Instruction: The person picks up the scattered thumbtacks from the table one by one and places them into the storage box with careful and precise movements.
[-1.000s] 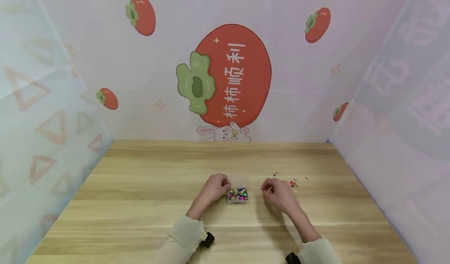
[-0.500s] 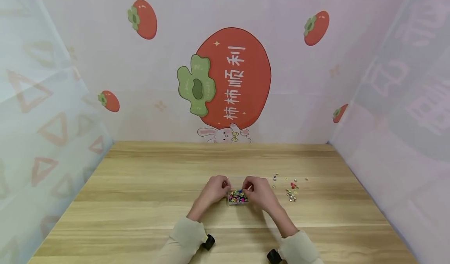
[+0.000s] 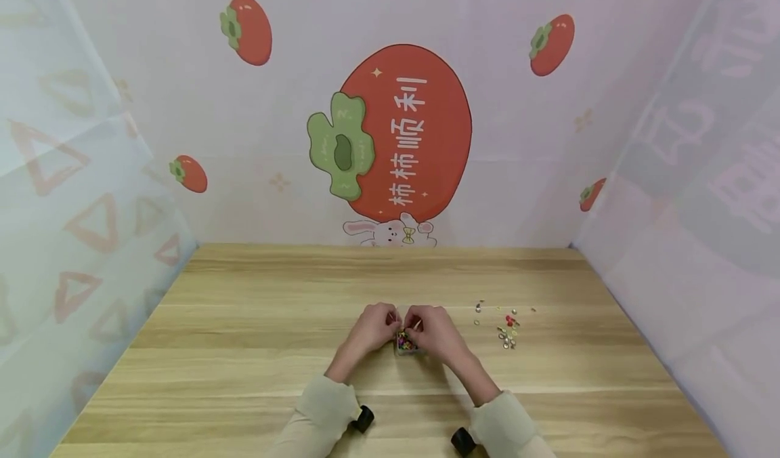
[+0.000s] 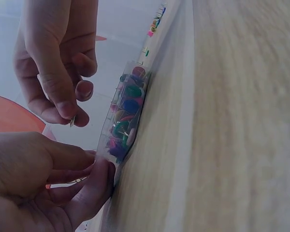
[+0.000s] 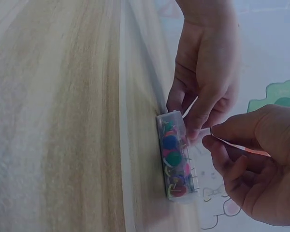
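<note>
A small clear plastic box [image 5: 165, 153] filled with colourful thumbtacks [image 4: 130, 105] sits on the wooden table. My left hand [image 3: 373, 326] holds the box's left end between thumb and fingers. Over the box is my right hand [image 3: 434, 330], its thumb and index finger pinching a small thumbtack [image 4: 73, 121]. That tack is mostly covered by the fingertips. In the head view the right hand hides the right part of the box. The right wrist view shows both hands' fingertips close together beside the box's top edge.
Several loose thumbtacks [image 3: 506, 337] in metallic and red tones lie scattered on the table [image 3: 274, 295] to the right of the hands. Printed fabric walls [image 3: 292, 65] enclose the table at the back and both sides.
My right hand has moved left, from beside the loose thumbtacks to over the box, and then a little further left. The left hand has stayed at the box.
</note>
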Available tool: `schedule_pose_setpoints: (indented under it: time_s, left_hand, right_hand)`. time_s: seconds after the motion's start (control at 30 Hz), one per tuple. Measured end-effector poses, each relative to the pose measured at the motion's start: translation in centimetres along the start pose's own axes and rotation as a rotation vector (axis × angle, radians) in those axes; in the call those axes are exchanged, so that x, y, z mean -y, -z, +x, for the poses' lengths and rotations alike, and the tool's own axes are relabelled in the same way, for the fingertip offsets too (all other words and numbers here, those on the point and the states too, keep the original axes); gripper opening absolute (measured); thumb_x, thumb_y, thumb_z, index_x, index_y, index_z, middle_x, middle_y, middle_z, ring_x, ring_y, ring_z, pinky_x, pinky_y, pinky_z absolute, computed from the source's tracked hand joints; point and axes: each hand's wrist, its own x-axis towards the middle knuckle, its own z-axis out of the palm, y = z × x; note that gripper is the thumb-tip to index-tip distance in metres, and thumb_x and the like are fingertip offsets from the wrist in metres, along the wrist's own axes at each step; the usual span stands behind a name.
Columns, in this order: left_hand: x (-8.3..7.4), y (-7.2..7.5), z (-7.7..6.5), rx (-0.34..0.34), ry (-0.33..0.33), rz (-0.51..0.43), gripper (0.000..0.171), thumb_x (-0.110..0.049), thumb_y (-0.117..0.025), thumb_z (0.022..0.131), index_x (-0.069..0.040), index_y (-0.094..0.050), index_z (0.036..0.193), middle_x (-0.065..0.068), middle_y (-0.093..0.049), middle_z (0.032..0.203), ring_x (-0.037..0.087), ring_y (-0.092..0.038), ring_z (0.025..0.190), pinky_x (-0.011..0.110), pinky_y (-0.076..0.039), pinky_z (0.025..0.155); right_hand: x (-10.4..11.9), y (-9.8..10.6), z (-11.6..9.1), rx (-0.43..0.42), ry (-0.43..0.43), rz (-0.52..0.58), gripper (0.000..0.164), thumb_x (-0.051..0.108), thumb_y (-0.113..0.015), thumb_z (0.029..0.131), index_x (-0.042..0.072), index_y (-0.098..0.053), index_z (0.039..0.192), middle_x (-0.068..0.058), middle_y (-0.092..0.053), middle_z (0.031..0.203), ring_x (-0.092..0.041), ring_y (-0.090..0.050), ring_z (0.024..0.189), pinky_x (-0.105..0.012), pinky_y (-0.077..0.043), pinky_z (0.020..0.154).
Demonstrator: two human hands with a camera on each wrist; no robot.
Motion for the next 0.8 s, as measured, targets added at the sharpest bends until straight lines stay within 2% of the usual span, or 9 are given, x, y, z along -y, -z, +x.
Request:
schedule_pose_setpoints:
  time_s: [0.17,0.43,0.8]
  left_hand:
    - [-0.1,-0.3,0.2,0.005,-0.014,0.000,0.008,-0.006,-0.067,0.091,-0.007,-0.068,0.083,0.003,-0.067,0.075,0.009,-0.054,0.062,0.022,-0.045,0.057]
    - [-0.6,-0.1,0.6,-0.005,-0.029,0.007,0.010,-0.006,-0.066,0.092,-0.007,-0.068,0.082,0.003,-0.066,0.074,0.010,-0.054,0.062,0.023,-0.044,0.057]
    - [-0.3,0.3,0.5,0.007,0.000,-0.008,0.010,-0.007,-0.065,0.094,-0.006,-0.068,0.084,0.003,-0.065,0.074,0.011,-0.055,0.062,0.022,-0.044,0.056]
  right_hand:
    - [-0.3,0.1,-0.4,0.004,-0.003,-0.015,0.006,0.001,-0.070,0.085,0.006,-0.071,0.087,-0.003,-0.072,0.081,-0.011,-0.065,0.072,-0.022,-0.050,0.063]
    - [-1.0,2.1,-2.0,-0.029,-0.036,-0.018,0.007,0.002,-0.069,0.086,0.006,-0.071,0.092,-0.004,-0.071,0.082,-0.009,-0.063,0.074,-0.020,-0.050,0.065]
    - [-5.2,6.0,-5.0,-0.091,-0.128,-0.091,0.010,0.000,-0.069,0.085,0.005,-0.070,0.094,-0.003,-0.070,0.083,-0.008,-0.062,0.074,-0.022,-0.050,0.067]
